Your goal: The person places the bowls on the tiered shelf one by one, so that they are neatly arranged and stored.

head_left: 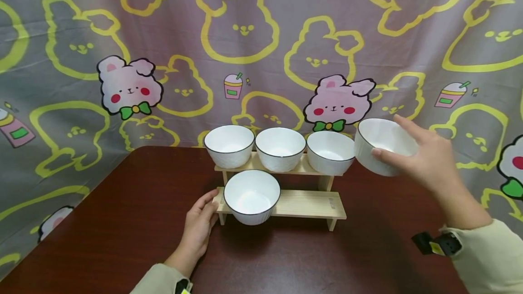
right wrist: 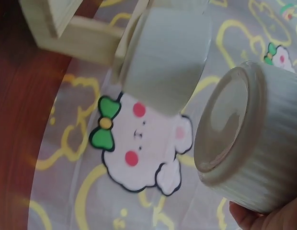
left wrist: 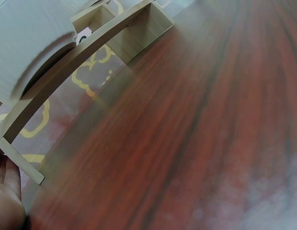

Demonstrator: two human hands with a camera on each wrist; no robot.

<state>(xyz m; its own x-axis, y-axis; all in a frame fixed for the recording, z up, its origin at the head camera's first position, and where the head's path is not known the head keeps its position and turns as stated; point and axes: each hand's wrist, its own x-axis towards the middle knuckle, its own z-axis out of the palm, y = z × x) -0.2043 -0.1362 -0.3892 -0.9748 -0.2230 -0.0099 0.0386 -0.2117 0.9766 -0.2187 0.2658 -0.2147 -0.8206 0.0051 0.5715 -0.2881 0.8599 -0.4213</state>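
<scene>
To the right of a two-tier wooden stand (head_left: pixel 306 204), my right hand (head_left: pixel 435 160) grips a white bowl (head_left: pixel 382 142), thumb on its near side and fingers at the far rim. The bowl is tilted, and the right wrist view shows the underside of this ribbed bowl (right wrist: pixel 254 139) in the air. My left hand (head_left: pixel 199 221) holds the left end of the lower shelf, beside a white bowl (head_left: pixel 252 194) standing there. On the upper shelf sit three more dark-rimmed white bowls: left (head_left: pixel 229 144), middle (head_left: pixel 280 149) and right (head_left: pixel 331 151).
The stand is on a dark reddish-brown table (head_left: pixel 135 212). Right behind it hangs a curtain (head_left: pixel 175 26) with cartoon bears. The held bowl is close beside the right upper bowl. In the left wrist view, a stand leg (left wrist: pixel 24 162) rises near the left fingers.
</scene>
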